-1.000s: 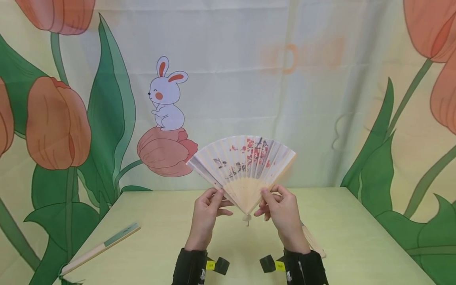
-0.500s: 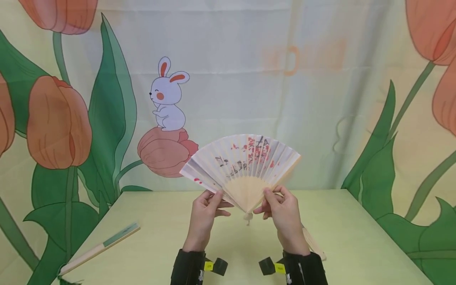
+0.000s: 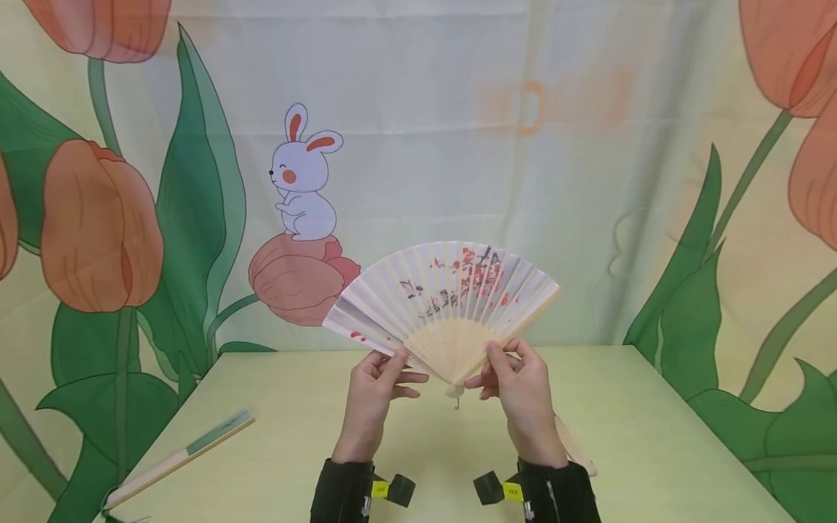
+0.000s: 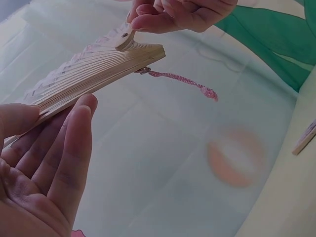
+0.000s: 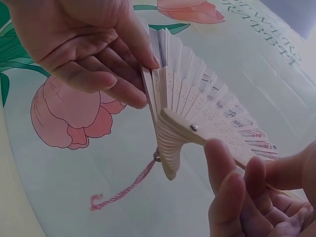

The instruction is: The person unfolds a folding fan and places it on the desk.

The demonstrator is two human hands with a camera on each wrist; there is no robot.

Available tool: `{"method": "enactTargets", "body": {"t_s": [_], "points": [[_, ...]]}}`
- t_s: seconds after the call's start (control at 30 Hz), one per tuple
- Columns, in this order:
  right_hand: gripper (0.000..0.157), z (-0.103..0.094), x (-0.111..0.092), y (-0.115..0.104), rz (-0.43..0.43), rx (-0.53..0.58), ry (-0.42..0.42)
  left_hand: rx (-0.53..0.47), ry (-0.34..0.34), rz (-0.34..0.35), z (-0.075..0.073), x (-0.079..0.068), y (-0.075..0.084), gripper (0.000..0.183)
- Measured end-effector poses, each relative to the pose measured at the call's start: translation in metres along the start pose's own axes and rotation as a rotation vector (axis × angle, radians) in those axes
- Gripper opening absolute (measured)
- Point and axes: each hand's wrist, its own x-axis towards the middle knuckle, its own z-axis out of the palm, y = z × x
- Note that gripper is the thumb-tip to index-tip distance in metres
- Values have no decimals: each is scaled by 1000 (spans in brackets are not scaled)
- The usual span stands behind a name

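A folding fan (image 3: 451,290) with a white leaf, red blossoms and pale wooden ribs is spread out above the table, its pivot pointing down. My left hand (image 3: 373,396) pinches its left outer rib between thumb and fingers. On the other side, my right hand (image 3: 523,396) grips the right outer rib the same way. In the left wrist view a short pink cord (image 4: 182,80) hangs from the pivot end of the ribs. The right wrist view shows the metal pivot pin (image 5: 194,127), with a fingertip of my right hand close by.
A closed fan (image 3: 183,457) with a green leaf section and green tassel lies at the table's left. Another pale wooden piece (image 3: 575,447) lies partly hidden behind my right wrist. The printed curtain (image 3: 418,145) stands behind the table (image 3: 654,436).
The fan has spread wider, its left edge moving left and down and its right edge moving right. Both hands keep their pinch, and the fan sits slightly higher.
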Motion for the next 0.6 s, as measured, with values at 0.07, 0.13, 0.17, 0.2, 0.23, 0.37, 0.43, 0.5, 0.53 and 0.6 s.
{"method": "enactTargets", "body": {"t_s": [0.07,0.13,0.17,0.2,0.23,0.37,0.43,0.5,0.53,0.6], "points": [[23,0,0,1,4,8,-3,1,2,-1,0,0,-1,40],[24,-1,0,2,6,15,-3,3,3,-2,0,-1,-1,39],[23,-1,0,2,3,15,-2,4,3,-2,0,-1,-1,39],[23,-1,0,2,0,17,0,7,3,1,0,0,-1,39],[23,-1,0,2,-1,19,3,11,2,3,0,0,-1,39],[23,-1,1,0,-3,27,15,14,3,4,2,1,-1,39],[22,-2,1,-1,-3,26,21,13,3,2,2,1,-1,39],[23,-2,1,-1,3,29,23,9,4,-5,2,0,-1,39],[22,-2,1,-1,5,28,25,10,4,-7,3,0,-1,39],[22,-3,1,0,3,27,29,9,4,-11,3,0,-1,39]]}}
